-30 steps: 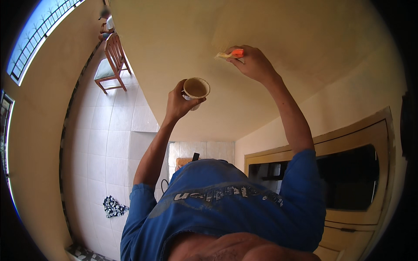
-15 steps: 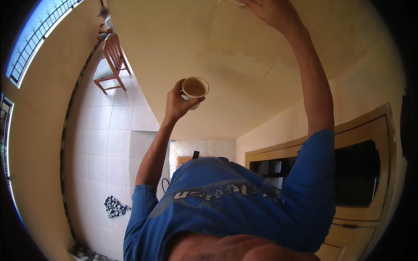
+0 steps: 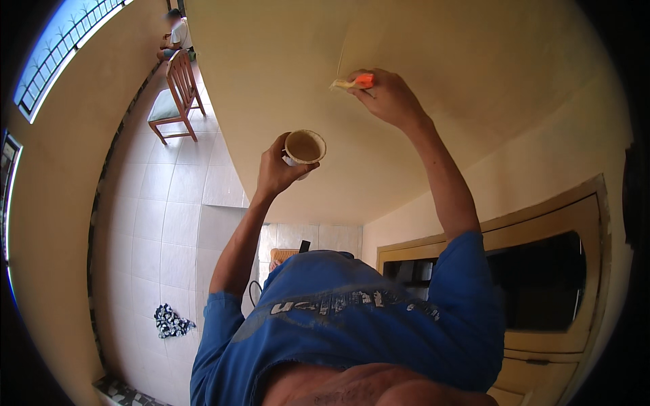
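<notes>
My left hand (image 3: pixel 276 168) is wrapped round a whitish cup (image 3: pixel 305 147) with a stained rim, its mouth facing up toward me; the contents look pale and are hard to make out. In my right hand (image 3: pixel 391 98) is a paintbrush with an orange-red handle (image 3: pixel 364 81) and pale, yellowish bristles (image 3: pixel 340 85). The brush is in front of the beige wall (image 3: pixel 433 40), up and to the right of the cup. Whether the bristles touch the wall I cannot tell.
A wooden chair (image 3: pixel 179 91) with a pale seat stands at far left, with a seated person (image 3: pixel 177 37) beyond it. A black-and-white patterned cloth (image 3: pixel 172 321) lies on the tiled floor (image 3: pixel 149 250). A door frame (image 3: pixel 596 237) with dark glass is at the right.
My right hand has come down from the upper edge, nearer the cup, bringing the whole brush into view. The cup in my left hand has shifted slightly downward in view.
</notes>
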`<state>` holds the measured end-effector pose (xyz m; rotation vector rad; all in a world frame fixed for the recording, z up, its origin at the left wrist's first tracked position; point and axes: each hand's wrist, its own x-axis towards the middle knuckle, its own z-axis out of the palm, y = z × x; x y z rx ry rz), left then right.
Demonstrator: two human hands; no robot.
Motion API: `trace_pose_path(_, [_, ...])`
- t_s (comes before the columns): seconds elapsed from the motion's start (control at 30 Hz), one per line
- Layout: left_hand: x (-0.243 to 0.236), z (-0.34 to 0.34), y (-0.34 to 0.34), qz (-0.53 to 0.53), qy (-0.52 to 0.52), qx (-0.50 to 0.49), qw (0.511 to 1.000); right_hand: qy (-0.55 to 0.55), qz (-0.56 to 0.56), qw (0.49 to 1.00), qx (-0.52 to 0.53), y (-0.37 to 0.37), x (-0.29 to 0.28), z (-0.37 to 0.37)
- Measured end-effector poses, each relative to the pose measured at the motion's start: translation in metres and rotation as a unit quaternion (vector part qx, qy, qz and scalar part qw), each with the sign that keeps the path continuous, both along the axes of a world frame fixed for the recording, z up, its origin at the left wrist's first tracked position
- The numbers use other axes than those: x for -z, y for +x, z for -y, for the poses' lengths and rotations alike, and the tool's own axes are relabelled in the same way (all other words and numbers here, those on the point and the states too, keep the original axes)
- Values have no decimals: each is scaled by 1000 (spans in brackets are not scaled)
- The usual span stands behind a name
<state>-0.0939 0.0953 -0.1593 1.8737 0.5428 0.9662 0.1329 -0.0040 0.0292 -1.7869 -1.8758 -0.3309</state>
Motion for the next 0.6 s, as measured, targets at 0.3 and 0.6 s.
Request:
trace_pose_path(0.3, [4,-3,-3,-3,-14,-7,1000,76,82,993,-30,7,-62,-27])
trace_pose_path(0.6, [0,-1,-3,-11,-22,4,1000,218,218,951,12,-20,-164,6])
